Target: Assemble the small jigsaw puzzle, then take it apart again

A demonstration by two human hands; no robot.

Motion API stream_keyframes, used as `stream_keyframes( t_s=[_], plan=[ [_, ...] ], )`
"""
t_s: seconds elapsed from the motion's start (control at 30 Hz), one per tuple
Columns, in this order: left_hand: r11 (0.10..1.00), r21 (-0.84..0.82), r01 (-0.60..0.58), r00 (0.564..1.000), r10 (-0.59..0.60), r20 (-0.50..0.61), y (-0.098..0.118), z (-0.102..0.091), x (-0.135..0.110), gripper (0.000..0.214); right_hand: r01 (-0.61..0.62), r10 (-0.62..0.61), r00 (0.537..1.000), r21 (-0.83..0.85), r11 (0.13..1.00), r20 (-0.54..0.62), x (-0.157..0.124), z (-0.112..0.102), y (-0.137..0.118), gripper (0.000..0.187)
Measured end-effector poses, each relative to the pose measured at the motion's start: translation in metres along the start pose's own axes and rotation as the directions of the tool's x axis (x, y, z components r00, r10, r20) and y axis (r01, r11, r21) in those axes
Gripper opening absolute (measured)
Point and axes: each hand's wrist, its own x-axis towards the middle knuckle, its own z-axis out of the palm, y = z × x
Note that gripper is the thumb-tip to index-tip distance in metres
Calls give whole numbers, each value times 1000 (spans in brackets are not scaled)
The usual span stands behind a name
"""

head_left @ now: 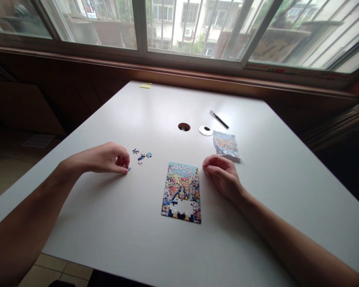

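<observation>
My left hand [112,158] pinches a small dark puzzle piece [128,168] just above or on the white table. Several loose puzzle pieces [141,157] lie to the right of its fingers, mostly dark blue with one light blue. In the middle is a colourful jigsaw puzzle [184,181], flat on the table, with a white gap in its lower part. Beside the puzzle's upper right edge rests my right hand [221,173], its fingers curled together; whether anything is between them is hidden.
Behind my right hand lies a small printed picture box or packet [226,144]. Farther back are a black pen [219,119], a round metal cover [205,130] and a cable hole [184,127] in the table [107,223]. Yellow tape [145,85] sits at the far edge, below the window.
</observation>
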Motion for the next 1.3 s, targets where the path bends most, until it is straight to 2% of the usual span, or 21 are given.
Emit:
stream_keyframes(
  t_s=[0.17,0.27,0.37,0.43,0.5,0.6,0.7,0.77,0.97,1.1,1.2,1.3],
  plan=[
    [998,8,69,996,-69,52,-3,3,-1,10,7,-7,1000,-7,1000,15,0,0,0,7],
    [998,27,63,996,-64,60,-1,1,-1,13,24,-24,999,-36,999,23,1,-1,1,7],
    [999,-2,43,999,-42,28,7,-1,1,16,64,-60,997,-100,993,42,-1,0,-1,7],
    [996,-85,37,999,-35,29,18,5,4,15,119,-100,988,-173,978,117,-3,4,-5,7],
    [968,-253,10,999,0,39,37,19,10,13,215,-146,957,-274,937,252,-7,12,-11,9],
    [818,-571,-61,997,71,-4,71,52,21,12,412,-218,867,-398,819,449,-15,26,-19,13],
    [687,-725,-55,998,33,-44,95,82,30,13,553,-252,786,-458,697,565,-21,36,-20,13],
    [645,-763,-48,999,16,-49,99,92,33,12,585,-254,769,-484,651,587,-23,38,-19,10],
    [616,-787,-29,1000,18,-23,93,97,35,13,576,-290,799,-531,621,527,-23,39,-19,8],
    [670,-741,-49,999,32,-38,97,95,34,15,585,-268,789,-541,604,553,-22,39,-22,6],
    [786,-595,-166,981,69,-182,101,92,32,13,561,-187,773,-517,647,606,-19,34,-27,8],
    [853,-379,-360,916,245,-319,100,93,31,13,529,-95,726,-465,710,681,-16,29,-30,11]
  ],
)
